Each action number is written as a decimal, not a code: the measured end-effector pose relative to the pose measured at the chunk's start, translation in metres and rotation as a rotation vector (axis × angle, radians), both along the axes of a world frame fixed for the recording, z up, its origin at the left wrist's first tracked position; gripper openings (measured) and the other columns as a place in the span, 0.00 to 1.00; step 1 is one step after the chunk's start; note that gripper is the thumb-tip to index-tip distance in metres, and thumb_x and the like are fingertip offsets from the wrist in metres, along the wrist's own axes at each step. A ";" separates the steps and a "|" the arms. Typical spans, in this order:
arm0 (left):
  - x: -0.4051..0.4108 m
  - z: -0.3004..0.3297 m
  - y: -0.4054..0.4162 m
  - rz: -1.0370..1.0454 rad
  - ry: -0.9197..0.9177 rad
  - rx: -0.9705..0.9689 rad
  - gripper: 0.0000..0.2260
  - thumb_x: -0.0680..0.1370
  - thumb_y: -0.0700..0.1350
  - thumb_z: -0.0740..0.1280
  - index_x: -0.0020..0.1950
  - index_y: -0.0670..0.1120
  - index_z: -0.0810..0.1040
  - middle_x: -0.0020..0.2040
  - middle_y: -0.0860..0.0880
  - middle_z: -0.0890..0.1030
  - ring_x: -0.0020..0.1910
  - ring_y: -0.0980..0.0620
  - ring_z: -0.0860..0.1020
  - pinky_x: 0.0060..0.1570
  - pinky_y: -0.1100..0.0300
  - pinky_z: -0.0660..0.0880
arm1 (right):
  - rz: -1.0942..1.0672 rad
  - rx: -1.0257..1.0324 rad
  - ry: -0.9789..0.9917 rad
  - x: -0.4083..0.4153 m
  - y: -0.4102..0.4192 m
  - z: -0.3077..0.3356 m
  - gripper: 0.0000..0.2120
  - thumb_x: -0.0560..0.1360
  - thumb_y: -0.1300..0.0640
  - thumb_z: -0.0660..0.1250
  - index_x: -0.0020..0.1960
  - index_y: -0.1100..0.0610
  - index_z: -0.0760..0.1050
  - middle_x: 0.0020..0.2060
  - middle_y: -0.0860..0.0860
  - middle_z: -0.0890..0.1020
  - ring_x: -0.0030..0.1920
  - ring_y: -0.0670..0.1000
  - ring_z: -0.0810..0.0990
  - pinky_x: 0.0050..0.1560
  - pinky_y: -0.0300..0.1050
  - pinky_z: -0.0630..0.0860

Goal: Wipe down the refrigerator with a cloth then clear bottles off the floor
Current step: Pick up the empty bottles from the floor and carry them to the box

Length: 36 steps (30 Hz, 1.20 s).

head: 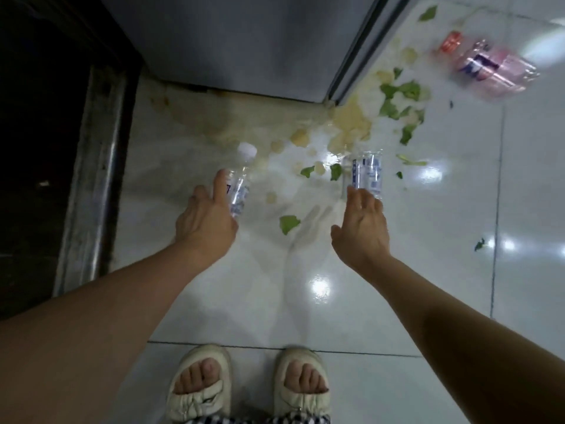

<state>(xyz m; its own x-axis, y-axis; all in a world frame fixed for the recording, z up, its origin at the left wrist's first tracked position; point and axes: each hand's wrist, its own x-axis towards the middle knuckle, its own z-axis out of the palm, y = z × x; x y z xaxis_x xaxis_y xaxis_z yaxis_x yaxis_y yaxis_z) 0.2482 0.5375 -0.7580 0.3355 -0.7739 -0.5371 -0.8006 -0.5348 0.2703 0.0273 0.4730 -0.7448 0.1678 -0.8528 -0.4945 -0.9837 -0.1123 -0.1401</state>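
Observation:
A clear water bottle with a white cap lies tilted on the white tiled floor. My left hand is closed around its lower end, with the index finger stretched along its side. A second clear bottle lies to the right. My right hand hovers flat over its near end, fingertips touching it and thumb spread away. The grey refrigerator stands straight ahead. No cloth is in view.
Pink-labelled bottles and a red one lie blurred at the far right. Yellowish spill and lettuce scraps cover the floor by the refrigerator's corner. A dark doorway with a metal threshold runs along the left. My slippered feet stand below.

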 end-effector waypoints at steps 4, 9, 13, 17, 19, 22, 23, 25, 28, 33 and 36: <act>-0.035 -0.002 -0.025 -0.123 -0.021 -0.009 0.36 0.75 0.47 0.66 0.75 0.51 0.47 0.63 0.38 0.66 0.59 0.37 0.70 0.49 0.48 0.70 | -0.187 -0.025 -0.012 -0.032 -0.020 -0.019 0.37 0.77 0.53 0.64 0.76 0.61 0.46 0.72 0.61 0.58 0.70 0.61 0.59 0.69 0.53 0.60; -0.057 -0.016 -0.050 -0.217 -0.041 -0.014 0.35 0.76 0.47 0.65 0.75 0.51 0.46 0.63 0.39 0.66 0.59 0.40 0.70 0.43 0.52 0.65 | -0.260 -0.073 -0.056 -0.041 -0.045 -0.052 0.39 0.78 0.46 0.61 0.77 0.59 0.40 0.72 0.61 0.58 0.69 0.61 0.61 0.69 0.54 0.62; -0.065 -0.020 -0.062 -0.258 -0.063 -0.009 0.34 0.77 0.48 0.64 0.75 0.52 0.46 0.62 0.40 0.66 0.58 0.40 0.70 0.44 0.51 0.68 | -0.298 -0.097 -0.118 -0.036 -0.055 -0.067 0.39 0.78 0.48 0.62 0.77 0.60 0.43 0.67 0.61 0.65 0.65 0.61 0.65 0.64 0.53 0.66; -0.071 -0.009 -0.064 -0.274 -0.066 -0.012 0.33 0.77 0.48 0.64 0.75 0.52 0.47 0.61 0.40 0.66 0.58 0.40 0.71 0.45 0.51 0.68 | -0.286 -0.072 -0.106 -0.035 -0.051 -0.056 0.36 0.79 0.51 0.60 0.77 0.62 0.44 0.65 0.64 0.66 0.63 0.62 0.66 0.62 0.53 0.66; -0.074 0.006 -0.062 -0.281 -0.056 -0.020 0.32 0.77 0.48 0.64 0.74 0.52 0.48 0.60 0.40 0.67 0.57 0.40 0.71 0.45 0.50 0.68 | -0.269 -0.063 -0.099 -0.039 -0.043 -0.038 0.35 0.79 0.52 0.59 0.77 0.61 0.44 0.65 0.63 0.66 0.63 0.62 0.66 0.61 0.53 0.67; -0.080 0.045 -0.057 -0.282 -0.057 -0.015 0.31 0.77 0.48 0.64 0.74 0.52 0.49 0.59 0.40 0.67 0.57 0.40 0.71 0.43 0.52 0.67 | -0.242 -0.067 -0.100 -0.045 -0.029 0.005 0.34 0.78 0.54 0.60 0.77 0.58 0.46 0.64 0.61 0.68 0.62 0.60 0.68 0.59 0.52 0.68; -0.081 0.061 -0.055 -0.290 -0.058 -0.010 0.31 0.77 0.48 0.64 0.74 0.52 0.49 0.59 0.40 0.67 0.57 0.41 0.71 0.43 0.52 0.67 | -0.241 -0.066 -0.106 -0.046 -0.025 0.023 0.34 0.77 0.54 0.61 0.77 0.58 0.46 0.63 0.61 0.68 0.61 0.60 0.68 0.58 0.52 0.69; -0.085 0.098 -0.053 -0.308 -0.043 -0.007 0.31 0.76 0.48 0.64 0.73 0.52 0.50 0.59 0.40 0.67 0.57 0.40 0.70 0.47 0.50 0.71 | -0.244 -0.060 -0.114 -0.050 -0.017 0.063 0.35 0.77 0.54 0.61 0.77 0.58 0.46 0.63 0.60 0.69 0.61 0.59 0.68 0.56 0.52 0.69; -0.090 0.161 -0.056 -0.338 -0.037 -0.024 0.29 0.77 0.48 0.64 0.73 0.52 0.51 0.60 0.39 0.68 0.56 0.40 0.71 0.52 0.45 0.73 | -0.265 -0.052 -0.124 -0.056 -0.011 0.131 0.35 0.77 0.53 0.62 0.76 0.58 0.47 0.63 0.60 0.69 0.61 0.59 0.68 0.56 0.51 0.70; -0.103 0.283 -0.070 -0.426 -0.016 -0.044 0.29 0.78 0.49 0.61 0.74 0.51 0.48 0.65 0.42 0.66 0.58 0.42 0.71 0.54 0.46 0.73 | -0.299 -0.075 -0.119 -0.069 -0.010 0.256 0.35 0.77 0.53 0.61 0.77 0.58 0.46 0.63 0.59 0.69 0.61 0.58 0.68 0.56 0.51 0.70; -0.113 0.357 -0.079 -0.509 -0.017 -0.094 0.29 0.77 0.48 0.62 0.74 0.49 0.50 0.64 0.42 0.68 0.58 0.44 0.72 0.54 0.48 0.74 | -0.321 -0.098 -0.116 -0.080 -0.013 0.332 0.35 0.77 0.52 0.61 0.77 0.57 0.46 0.63 0.58 0.69 0.61 0.57 0.68 0.55 0.51 0.70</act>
<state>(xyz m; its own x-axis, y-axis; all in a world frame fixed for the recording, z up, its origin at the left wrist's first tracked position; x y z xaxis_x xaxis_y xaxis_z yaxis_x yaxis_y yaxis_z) 0.1354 0.4589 -0.4014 -0.0880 -0.8862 -0.4548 -0.9578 -0.0501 0.2830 -0.0524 0.4598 -0.4128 -0.0667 -0.9136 -0.4011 -0.9491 0.1820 -0.2570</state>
